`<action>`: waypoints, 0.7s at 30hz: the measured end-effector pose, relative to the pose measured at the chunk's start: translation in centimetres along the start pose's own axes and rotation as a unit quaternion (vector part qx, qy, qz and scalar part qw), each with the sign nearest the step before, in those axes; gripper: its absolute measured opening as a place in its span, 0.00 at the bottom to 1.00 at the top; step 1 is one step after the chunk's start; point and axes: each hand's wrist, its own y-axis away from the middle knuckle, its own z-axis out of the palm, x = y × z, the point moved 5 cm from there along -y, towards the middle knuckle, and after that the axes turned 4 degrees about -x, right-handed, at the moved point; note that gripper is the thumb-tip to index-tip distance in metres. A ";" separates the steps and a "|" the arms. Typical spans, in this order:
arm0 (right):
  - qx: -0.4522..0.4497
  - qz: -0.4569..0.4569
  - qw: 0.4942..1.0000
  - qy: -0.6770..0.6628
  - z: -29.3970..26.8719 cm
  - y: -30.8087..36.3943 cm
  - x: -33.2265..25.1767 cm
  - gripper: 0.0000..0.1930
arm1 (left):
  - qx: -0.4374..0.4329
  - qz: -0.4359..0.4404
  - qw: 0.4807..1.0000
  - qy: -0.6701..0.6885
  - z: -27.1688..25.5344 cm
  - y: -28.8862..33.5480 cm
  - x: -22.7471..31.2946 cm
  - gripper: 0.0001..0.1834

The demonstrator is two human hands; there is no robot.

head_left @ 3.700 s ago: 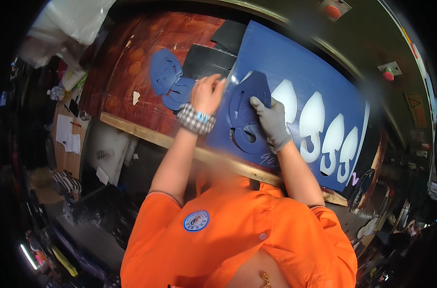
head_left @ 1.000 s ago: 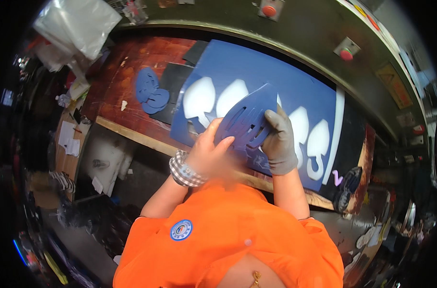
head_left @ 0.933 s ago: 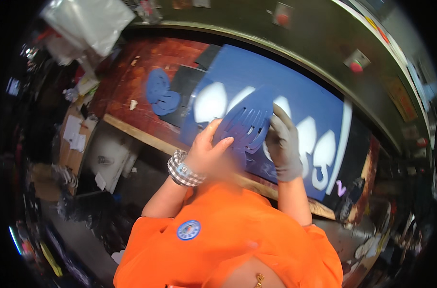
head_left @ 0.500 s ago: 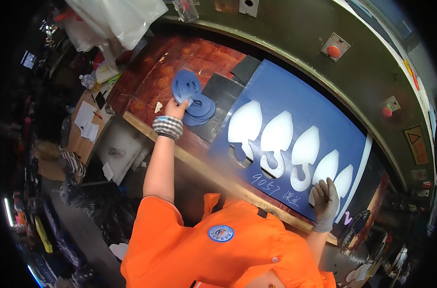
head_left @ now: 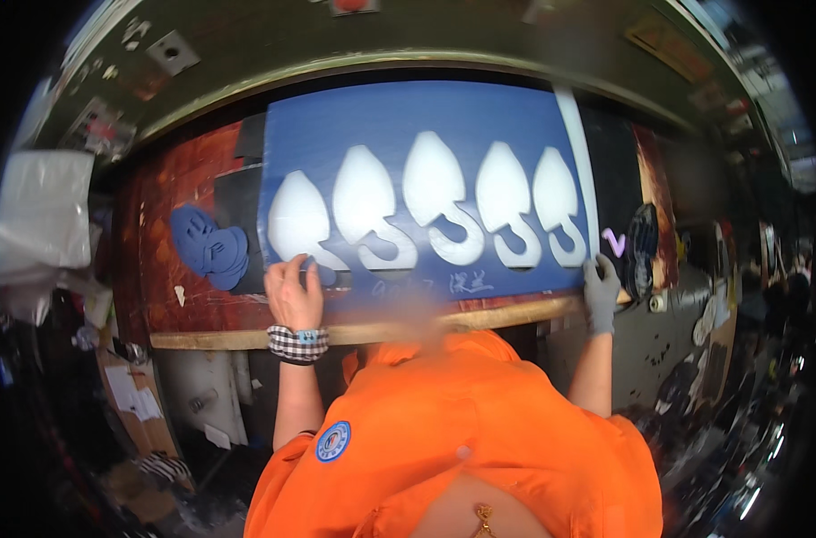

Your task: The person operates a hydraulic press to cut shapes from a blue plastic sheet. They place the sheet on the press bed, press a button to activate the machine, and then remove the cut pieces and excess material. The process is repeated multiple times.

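Observation:
A large blue sheet [head_left: 309,117] lies on the bench, with several white shapes, pointed at the top and hooked below, along its middle; they look like cut-outs over something white. My left hand [head_left: 295,294], bare with a checked wrist cover, pinches the sheet's near left corner, fingers bent over the edge. At its near right corner, my right hand [head_left: 602,294], in a grey glove, grips the edge between thumb and fingers. A loose pile of blue cut pieces with slots [head_left: 210,247] rests left of the sheet.
Black sheets [head_left: 237,193] lie under and beside the blue one on the reddish wooden bench [head_left: 148,242]. A green machine beam [head_left: 408,40] spans the back. A purple hooked piece [head_left: 614,240] and a dark bundle [head_left: 642,251] are at the right.
My left hand has let go of the blue cut pieces, left on the pile, and moved right to the sheet's corner. My right hand has moved to the near right corner. The view has turned.

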 end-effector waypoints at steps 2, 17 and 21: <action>0.017 0.052 0.995 -0.079 -0.1 0.7 -0.6 0.25 | 0.031 0.006 0.998 -0.049 -0.1 -0.2 -0.5 0.19; -0.200 -0.007 0.959 -0.203 -5.2 6.3 -7.0 0.17 | -0.112 -0.076 0.970 0.200 -2.0 -1.9 -8.1 0.15; -0.292 0.174 0.909 -0.240 -7.0 10.4 -1.5 0.10 | -0.278 -0.125 0.926 0.224 -4.2 5.0 -8.1 0.10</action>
